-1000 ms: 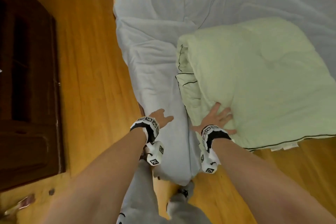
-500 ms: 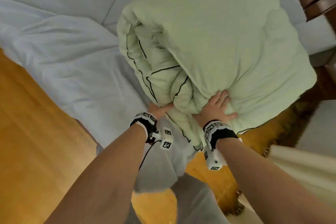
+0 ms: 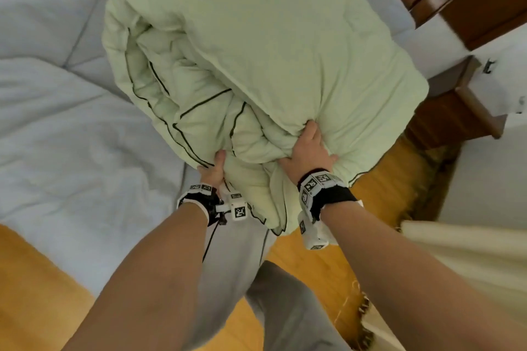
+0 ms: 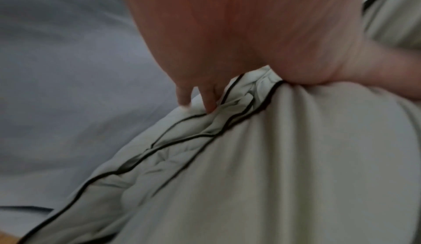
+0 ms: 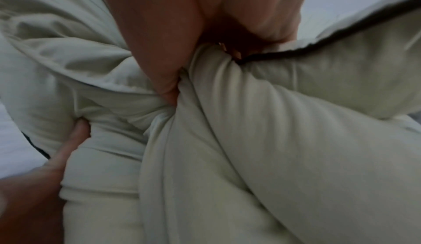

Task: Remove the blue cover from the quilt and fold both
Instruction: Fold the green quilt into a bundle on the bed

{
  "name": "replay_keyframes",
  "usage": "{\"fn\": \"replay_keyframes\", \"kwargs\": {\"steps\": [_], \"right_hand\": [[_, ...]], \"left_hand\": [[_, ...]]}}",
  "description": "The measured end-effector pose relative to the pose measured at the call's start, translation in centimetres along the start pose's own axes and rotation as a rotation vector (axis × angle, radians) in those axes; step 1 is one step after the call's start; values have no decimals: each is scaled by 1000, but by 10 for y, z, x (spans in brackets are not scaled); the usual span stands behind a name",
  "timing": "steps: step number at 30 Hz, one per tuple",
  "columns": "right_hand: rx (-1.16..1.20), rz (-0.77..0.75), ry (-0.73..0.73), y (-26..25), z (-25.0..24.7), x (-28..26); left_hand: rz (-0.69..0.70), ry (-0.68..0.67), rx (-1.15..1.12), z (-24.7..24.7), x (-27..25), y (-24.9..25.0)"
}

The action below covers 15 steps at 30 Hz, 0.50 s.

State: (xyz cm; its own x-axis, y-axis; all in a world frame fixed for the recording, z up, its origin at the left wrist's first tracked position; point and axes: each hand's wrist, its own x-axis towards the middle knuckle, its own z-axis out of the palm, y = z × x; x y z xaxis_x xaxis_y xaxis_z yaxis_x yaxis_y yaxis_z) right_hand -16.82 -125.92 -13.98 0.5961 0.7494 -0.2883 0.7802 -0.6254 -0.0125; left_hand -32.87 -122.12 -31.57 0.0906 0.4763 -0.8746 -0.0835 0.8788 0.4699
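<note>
On the left, the blue cover (image 3: 71,128) lies spread and wrinkled over the bed, running from the far left to the near edge, where it hangs toward the orange wooden floor (image 3: 37,279). Just right of it, the folded pale green quilt (image 3: 271,51), edged with dark piping, is bundled in the middle of the view, its near end off the bed and held up by both hands.

The left hand (image 3: 214,169) grips the quilt's near-left corner from below, thumb on top; in the left wrist view its fingers (image 4: 210,102) curl into the piped folds. A wristband (image 3: 199,194) with black-and-white square marker codes sits on that wrist; they carry no readable words.

The right hand (image 3: 309,151) is clamped on the quilt's near edge, fingers dug into the padding; the right wrist view shows the thumb (image 5: 73,139) pressing into the fabric from the left.

At the far right stands dark wooden furniture (image 3: 470,8), with a cream cloth (image 3: 470,259) at the near right. No brand or label can be read anywhere.
</note>
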Motion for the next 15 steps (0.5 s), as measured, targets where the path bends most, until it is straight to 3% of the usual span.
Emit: {"fn": "replay_keyframes", "kwargs": {"steps": [3, 6, 10, 15], "right_hand": [[10, -4, 25, 14, -7, 15], [2, -26, 20, 19, -4, 25], [-24, -26, 16, 15, 9, 25], [-5, -45, -41, 14, 2, 21]], "left_hand": [[28, 70, 41, 15, 5, 7], [-62, 2, 16, 28, 14, 9], [-30, -17, 124, 36, 0, 17], [-37, -23, 72, 43, -20, 27]]}}
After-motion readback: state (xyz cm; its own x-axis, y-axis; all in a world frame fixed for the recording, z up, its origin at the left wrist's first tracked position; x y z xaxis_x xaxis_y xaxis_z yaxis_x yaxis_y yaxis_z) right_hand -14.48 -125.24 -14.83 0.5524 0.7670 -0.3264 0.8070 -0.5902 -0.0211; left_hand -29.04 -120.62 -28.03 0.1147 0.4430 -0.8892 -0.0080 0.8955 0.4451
